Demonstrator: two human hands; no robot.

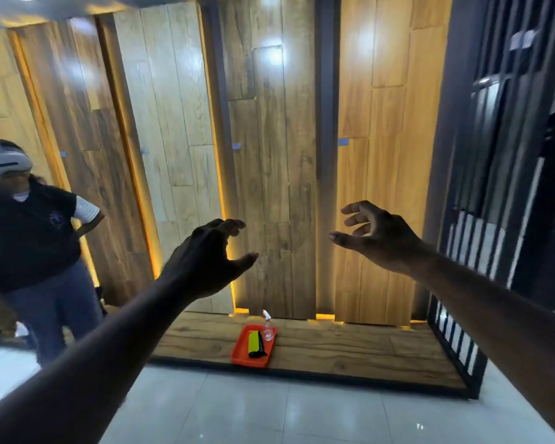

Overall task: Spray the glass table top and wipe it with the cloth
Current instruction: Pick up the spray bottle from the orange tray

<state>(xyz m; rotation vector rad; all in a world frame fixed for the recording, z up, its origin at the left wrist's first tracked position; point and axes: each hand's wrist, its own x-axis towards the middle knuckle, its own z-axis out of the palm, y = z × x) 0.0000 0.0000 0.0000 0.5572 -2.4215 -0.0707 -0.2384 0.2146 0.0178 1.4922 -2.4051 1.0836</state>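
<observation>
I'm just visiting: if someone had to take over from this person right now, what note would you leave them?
Hands: left hand and right hand both raised in the air, fingers loosely spread, holding nothing.
Things: spray bottle stands at the far corner of the orange tray on the wooden ledge; a yellow and black item, maybe the cloth, lies in the tray beside it.
Done: nothing, it seems; no glass table top in view.
Left: fetch bottle and cloth, spray, wipe.
</observation>
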